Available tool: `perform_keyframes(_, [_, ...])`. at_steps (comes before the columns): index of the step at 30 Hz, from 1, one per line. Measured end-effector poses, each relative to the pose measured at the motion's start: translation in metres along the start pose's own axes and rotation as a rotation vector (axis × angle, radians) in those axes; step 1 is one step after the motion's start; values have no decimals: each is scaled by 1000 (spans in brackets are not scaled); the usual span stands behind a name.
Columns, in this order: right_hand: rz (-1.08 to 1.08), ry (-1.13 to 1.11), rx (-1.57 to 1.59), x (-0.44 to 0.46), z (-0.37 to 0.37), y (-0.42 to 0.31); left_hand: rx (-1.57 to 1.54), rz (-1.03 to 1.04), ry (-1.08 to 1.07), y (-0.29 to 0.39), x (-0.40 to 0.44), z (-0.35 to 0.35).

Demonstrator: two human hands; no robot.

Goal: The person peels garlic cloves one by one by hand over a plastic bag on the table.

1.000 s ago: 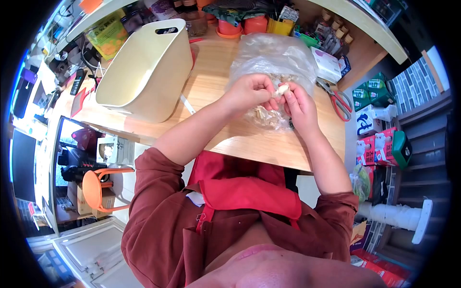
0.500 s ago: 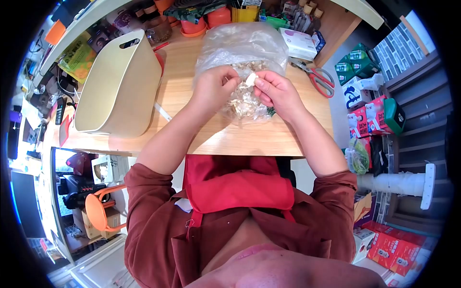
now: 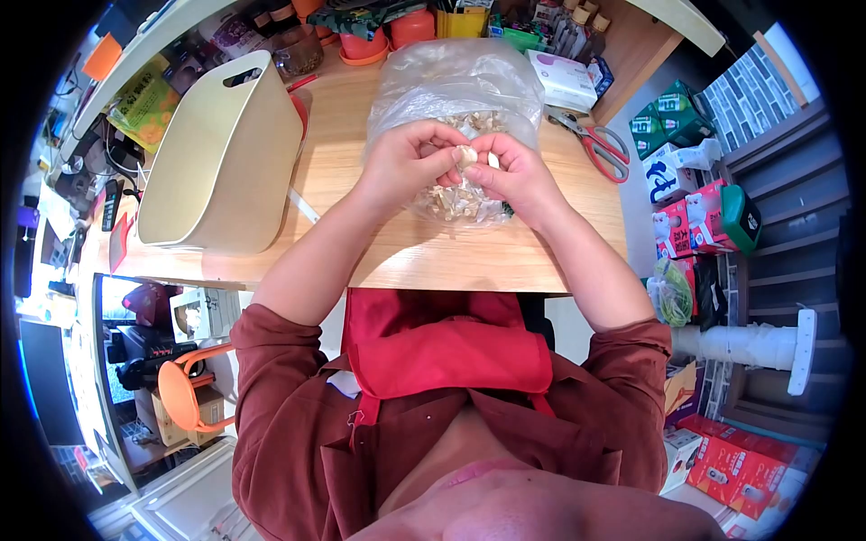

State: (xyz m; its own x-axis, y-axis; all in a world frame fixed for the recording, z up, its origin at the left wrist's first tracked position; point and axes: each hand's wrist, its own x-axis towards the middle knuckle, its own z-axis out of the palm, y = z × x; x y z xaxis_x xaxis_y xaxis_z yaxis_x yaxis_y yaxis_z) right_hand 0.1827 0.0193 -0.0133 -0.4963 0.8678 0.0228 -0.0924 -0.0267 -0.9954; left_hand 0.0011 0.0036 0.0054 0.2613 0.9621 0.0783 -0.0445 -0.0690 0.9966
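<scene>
Over a clear plastic bag on the wooden table, both hands meet at a small whitish piece, perhaps a garlic clove. My left hand pinches it from the left with thumb and fingers. My right hand grips its other side, and a second white bit shows between the right fingers. Below and behind the hands, pale flaky scraps lie in the bag's opening. The fingertips partly cover the whitish piece.
A cream bin stands on the table at the left. Red-handled scissors lie at the right, near a white box. Orange pots line the back. An orange stool is at the lower left.
Since half a second ago the hands have come together, and the left fingers now touch the whitish piece. Earlier, the view shifted, moving the table and bin leftward in the picture.
</scene>
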Motion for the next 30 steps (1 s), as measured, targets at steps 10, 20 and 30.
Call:
perform_keyframes(10, [-219,141,-415,5,1,13,-17,-16,8,-5,2,0])
perform_keyframes(20, [-149,153,-469,4,3,12,-11,-15,45,-8,2,3])
perform_keyframes(30, [-70,127,-431,5,2,12,74,31,66,-7,0,5])
